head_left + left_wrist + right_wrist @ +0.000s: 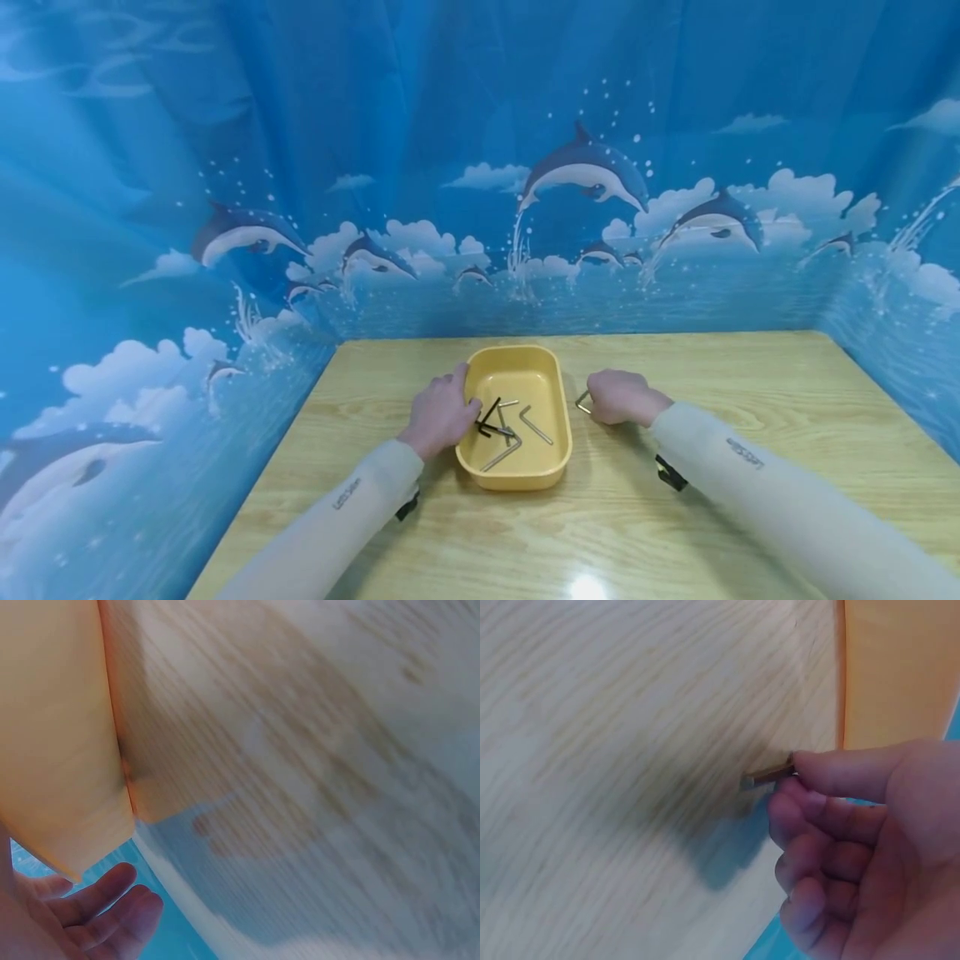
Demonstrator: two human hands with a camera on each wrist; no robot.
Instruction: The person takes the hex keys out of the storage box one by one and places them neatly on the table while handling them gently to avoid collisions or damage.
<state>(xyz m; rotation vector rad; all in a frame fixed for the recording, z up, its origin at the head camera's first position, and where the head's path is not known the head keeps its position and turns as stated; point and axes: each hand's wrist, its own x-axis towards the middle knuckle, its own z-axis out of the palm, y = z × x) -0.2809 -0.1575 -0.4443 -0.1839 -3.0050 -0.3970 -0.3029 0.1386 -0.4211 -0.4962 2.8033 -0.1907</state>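
A yellow plastic tray [513, 481] holds several L-shaped hex keys, some silver [536, 427] and some black [491, 411]. My left hand [441, 414] grips the tray's left rim, its thumb over the edge; in the left wrist view its other fingers [112, 900] lie along the tray's outside. To the right of the tray, my right hand [621, 397] pinches a metal hex key [581, 404] between thumb and index finger. One end of that hex key [765, 777] sticks out past the fingertips in the right wrist view; the rest is partly hidden by the hand.
The tray stands on a light wood-grain table [697, 375]. A blue curtain [450, 100] printed with dolphins and clouds hangs behind the table and along its left and right sides. Dark straps show under both sleeves.
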